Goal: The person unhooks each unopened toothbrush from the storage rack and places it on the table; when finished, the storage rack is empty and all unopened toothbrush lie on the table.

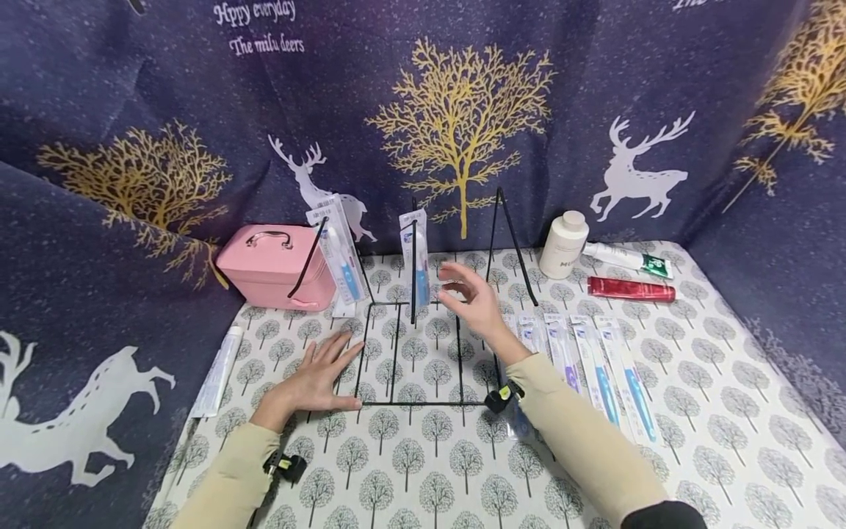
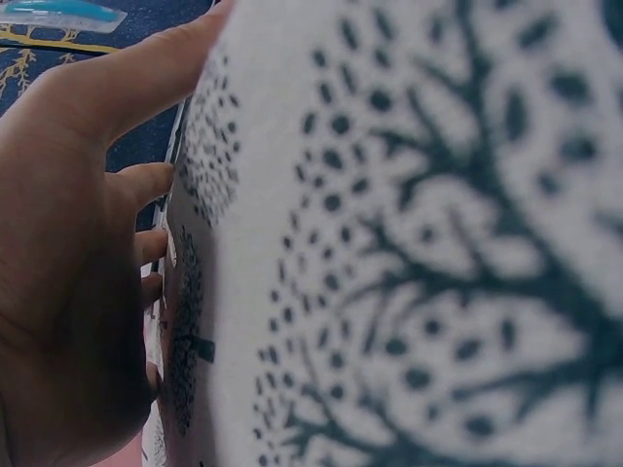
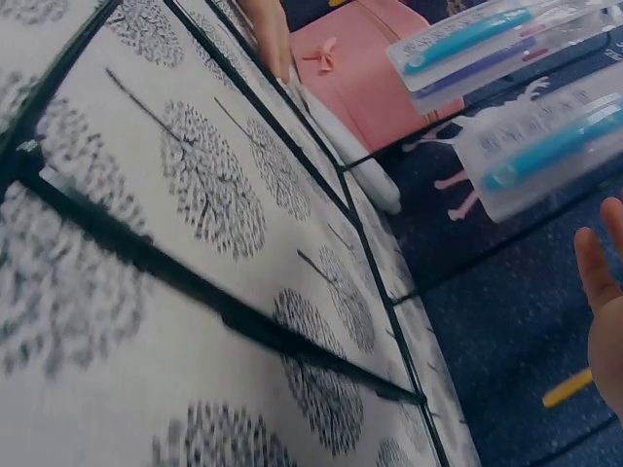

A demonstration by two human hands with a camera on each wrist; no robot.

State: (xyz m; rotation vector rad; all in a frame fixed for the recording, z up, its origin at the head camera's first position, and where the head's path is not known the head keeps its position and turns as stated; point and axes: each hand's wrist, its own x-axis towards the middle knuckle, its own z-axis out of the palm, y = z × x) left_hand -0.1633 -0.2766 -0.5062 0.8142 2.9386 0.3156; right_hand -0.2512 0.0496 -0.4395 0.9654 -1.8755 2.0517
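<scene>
A black wire rack (image 1: 429, 403) lies with its base on the tablecloth and prongs rising at the back. On its middle prong hangs a blue toothbrush in a clear package (image 1: 421, 257); on the left prong, more packaged toothbrushes (image 1: 349, 275) overlap. My right hand (image 1: 479, 305) is just right of the middle package, its fingers and thumb bent apart with nothing between them. In the right wrist view, its fingertips (image 3: 594, 268) stand apart from the hanging toothbrush (image 3: 545, 161). My left hand (image 1: 317, 375) rests spread on the cloth, fingertips and thumb at the rack's left side.
Several packaged toothbrushes (image 1: 604, 375) lie in a row at the right. Behind them are a red tube (image 1: 631, 289), a white and green tube (image 1: 621, 257) and a white bottle (image 1: 564, 246). A pink case (image 1: 277, 264) and a white tube (image 1: 219, 371) are at the left.
</scene>
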